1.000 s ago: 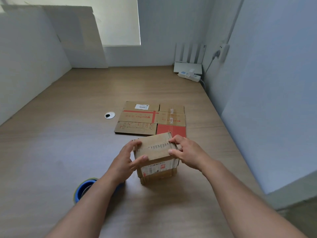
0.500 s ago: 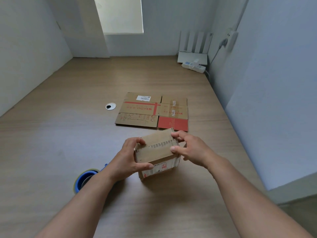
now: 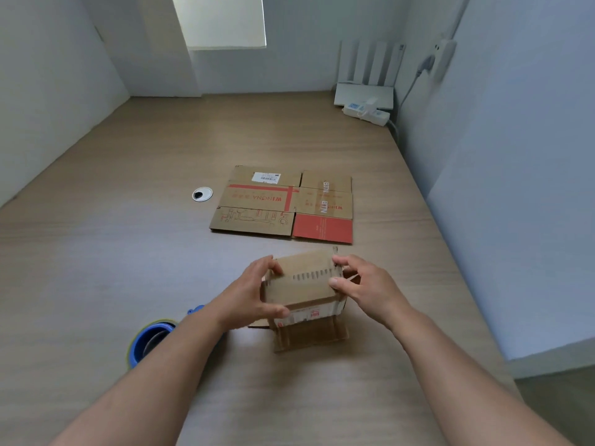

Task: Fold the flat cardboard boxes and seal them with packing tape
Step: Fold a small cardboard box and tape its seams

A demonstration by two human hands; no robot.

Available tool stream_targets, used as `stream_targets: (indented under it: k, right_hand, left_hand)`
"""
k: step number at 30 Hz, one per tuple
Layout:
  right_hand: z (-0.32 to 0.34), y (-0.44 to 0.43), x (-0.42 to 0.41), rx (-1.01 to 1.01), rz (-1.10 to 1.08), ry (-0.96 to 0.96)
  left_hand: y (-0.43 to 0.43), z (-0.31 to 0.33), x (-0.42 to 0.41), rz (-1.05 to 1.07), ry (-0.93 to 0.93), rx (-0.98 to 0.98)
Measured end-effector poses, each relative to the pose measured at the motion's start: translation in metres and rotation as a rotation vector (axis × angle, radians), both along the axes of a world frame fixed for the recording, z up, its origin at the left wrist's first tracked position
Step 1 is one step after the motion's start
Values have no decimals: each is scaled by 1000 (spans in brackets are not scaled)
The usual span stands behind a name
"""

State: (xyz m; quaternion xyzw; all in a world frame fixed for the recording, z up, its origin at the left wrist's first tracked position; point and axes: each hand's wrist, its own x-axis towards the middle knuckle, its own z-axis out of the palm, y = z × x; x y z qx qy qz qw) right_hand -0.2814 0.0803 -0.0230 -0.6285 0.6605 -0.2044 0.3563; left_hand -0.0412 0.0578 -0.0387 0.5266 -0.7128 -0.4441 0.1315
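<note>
Grip: left hand (image 3: 248, 294) and right hand (image 3: 367, 284) clasp small folded box (image 3: 302, 284); wooden desk (image 3: 128, 220), white walls (image 3: 515, 156).

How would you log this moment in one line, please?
left hand: grips small box | right hand: grips small box | tape roll: on table, not held | flat box: lying beyond, unfolded
</note>
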Motion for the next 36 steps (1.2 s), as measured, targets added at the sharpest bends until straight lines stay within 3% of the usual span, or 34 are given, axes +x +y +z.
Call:
stream_targets:
  k: [5,13,25,36]
  right_hand:
    - [-8,5,0,7,46,42]
    - [-15,3,23,43,118,56]
    - [-6,9,34,82,98,-17]
    - [-13,21,26,86,57,-26]
  left_hand:
    - [9,-3,3,17,-60,-74]
    - [17,-3,28,35,-131,-31]
    - [28,-3,23,141,-68,-47]
    - [14,-8,26,-2,-181,-90]
